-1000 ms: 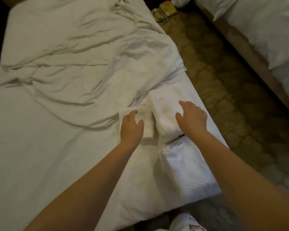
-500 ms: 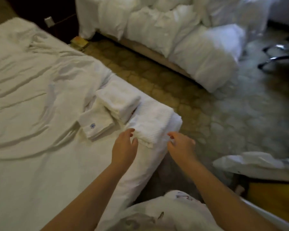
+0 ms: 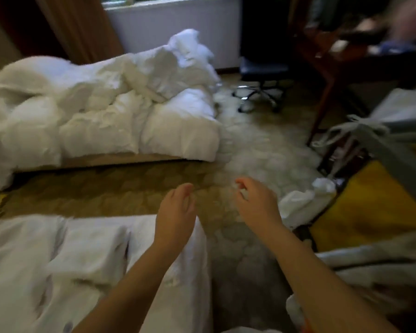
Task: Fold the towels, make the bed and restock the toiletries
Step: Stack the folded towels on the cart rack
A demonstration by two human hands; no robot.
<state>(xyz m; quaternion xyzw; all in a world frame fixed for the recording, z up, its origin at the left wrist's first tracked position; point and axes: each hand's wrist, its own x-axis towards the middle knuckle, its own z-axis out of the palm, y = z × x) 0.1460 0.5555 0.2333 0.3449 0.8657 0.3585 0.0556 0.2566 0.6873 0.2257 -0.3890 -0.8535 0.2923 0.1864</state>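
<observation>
My left hand (image 3: 175, 210) hangs in the air over the corner of the near bed, fingers relaxed and holding nothing. My right hand (image 3: 256, 203) floats over the carpet to its right, fingers loosely curled and empty. Folded white towels (image 3: 89, 255) lie blurred on the near bed (image 3: 17, 284) at the lower left. Across the aisle, the second bed (image 3: 120, 159) carries a rumpled white duvet (image 3: 101, 111) and pillows piled in a heap.
A housekeeping cart with a yellow bag (image 3: 370, 207) and white linen (image 3: 305, 203) stands at the right. An office chair (image 3: 262, 78) and a dark wooden desk (image 3: 346, 58) stand near the window. Patterned carpet (image 3: 106, 188) runs between the beds.
Both hands have left the folded towels and lifted off the bed. My view has swung right and up, from the near bed toward the other bed, the chair and the cart.
</observation>
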